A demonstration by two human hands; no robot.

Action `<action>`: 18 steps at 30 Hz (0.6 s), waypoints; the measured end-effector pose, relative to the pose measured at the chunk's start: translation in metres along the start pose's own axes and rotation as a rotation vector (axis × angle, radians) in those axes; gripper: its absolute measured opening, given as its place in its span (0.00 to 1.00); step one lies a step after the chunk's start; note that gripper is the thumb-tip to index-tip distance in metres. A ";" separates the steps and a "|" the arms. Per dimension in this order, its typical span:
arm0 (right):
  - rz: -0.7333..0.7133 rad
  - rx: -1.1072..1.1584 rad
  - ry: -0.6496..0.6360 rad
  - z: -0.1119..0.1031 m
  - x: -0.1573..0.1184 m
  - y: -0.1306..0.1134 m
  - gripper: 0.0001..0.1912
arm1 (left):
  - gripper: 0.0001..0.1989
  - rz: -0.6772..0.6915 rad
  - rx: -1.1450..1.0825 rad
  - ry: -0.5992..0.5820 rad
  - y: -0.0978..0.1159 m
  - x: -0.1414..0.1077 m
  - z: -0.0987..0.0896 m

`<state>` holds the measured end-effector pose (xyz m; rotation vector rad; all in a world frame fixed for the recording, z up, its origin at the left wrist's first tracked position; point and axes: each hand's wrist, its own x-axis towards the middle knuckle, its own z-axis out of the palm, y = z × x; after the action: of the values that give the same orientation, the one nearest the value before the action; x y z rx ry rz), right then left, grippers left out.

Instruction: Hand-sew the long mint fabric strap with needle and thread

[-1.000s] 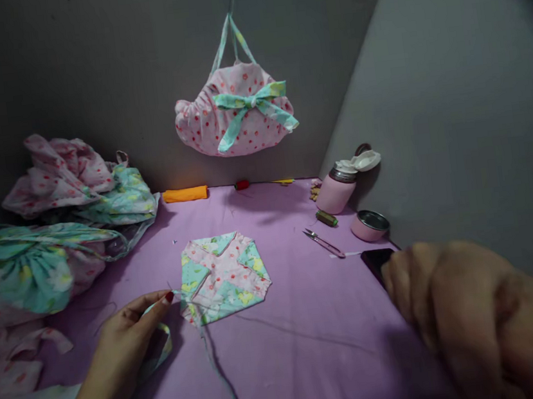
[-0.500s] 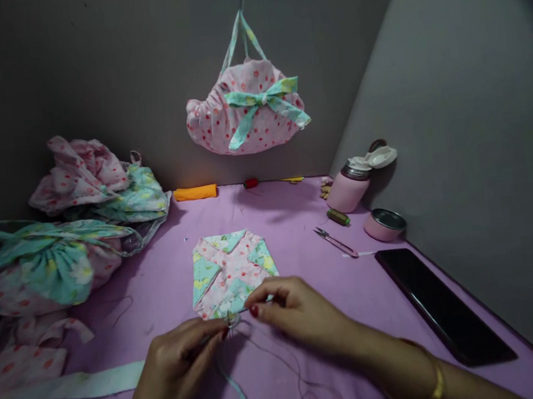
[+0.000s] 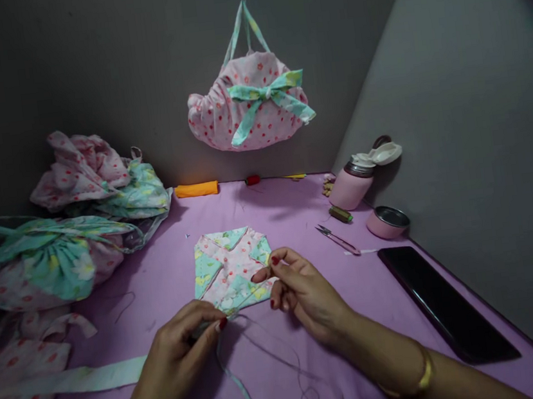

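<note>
My left hand (image 3: 182, 346) pinches the end of a narrow light-coloured fabric strip (image 3: 241, 390), which trails down toward the bottom edge. To its right, my right hand (image 3: 301, 286) is raised, its fingertips pinched on something too small to make out. A fine thread seems to run between the two hands. Loose dark thread (image 3: 310, 395) curls on the purple cloth below them. Just beyond the hands lies a folded patchwork piece (image 3: 230, 262), pink with dots and with turquoise floral corners; my right fingertips overlap its right edge.
Fabric pouches (image 3: 60, 257) are heaped at left above a pale strip (image 3: 89, 378). A pink bag (image 3: 260, 109) hangs ahead. At right are snips (image 3: 338, 240), a green spool (image 3: 341, 214), a pink flask (image 3: 351, 187), its cup (image 3: 388, 222) and a black phone (image 3: 447, 303).
My right hand has moved up and slightly right, away from my left hand, and its fingers have lifted. My left hand remains nearly in place, still pinching the strip. The view has shifted slightly.
</note>
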<state>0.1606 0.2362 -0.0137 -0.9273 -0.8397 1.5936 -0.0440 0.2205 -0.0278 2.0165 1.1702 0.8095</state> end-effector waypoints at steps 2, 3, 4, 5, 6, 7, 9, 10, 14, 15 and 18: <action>0.012 0.090 0.057 -0.007 0.005 -0.008 0.15 | 0.07 -0.123 -0.091 0.027 0.000 0.001 0.001; 0.011 0.115 0.091 -0.010 0.006 -0.012 0.16 | 0.08 -0.201 -0.150 0.026 0.001 0.001 0.003; 0.005 0.131 0.124 -0.013 0.008 -0.016 0.17 | 0.08 -0.277 -0.211 0.015 0.001 0.001 0.004; -0.002 0.143 0.152 -0.016 0.009 -0.020 0.17 | 0.09 -0.336 -0.269 0.002 0.001 0.001 0.006; -0.011 0.154 0.178 -0.019 0.010 -0.024 0.17 | 0.09 -0.373 -0.318 -0.004 0.001 0.001 0.007; -0.023 0.164 0.200 -0.021 0.011 -0.027 0.17 | 0.09 -0.391 -0.355 -0.008 0.001 0.001 0.008; -0.057 0.189 0.235 -0.027 0.013 -0.033 0.16 | 0.09 -0.391 -0.393 -0.016 -0.001 0.001 0.010; -0.074 0.200 0.250 -0.030 0.015 -0.034 0.16 | 0.09 -0.387 -0.399 -0.024 -0.001 0.001 0.010; -0.144 0.149 0.379 -0.044 0.023 -0.033 0.13 | 0.09 -0.331 -0.283 -0.054 0.000 -0.001 0.009; -0.163 0.124 0.427 -0.049 0.025 -0.031 0.12 | 0.09 -0.291 -0.212 -0.058 0.002 -0.003 0.008; -0.185 0.083 0.526 -0.062 0.032 -0.025 0.09 | 0.08 -0.092 0.071 -0.076 0.008 -0.007 0.006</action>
<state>0.2227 0.2756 -0.0244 -1.1071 -0.4688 1.1386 -0.0379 0.2100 -0.0261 2.0157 1.2542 0.6491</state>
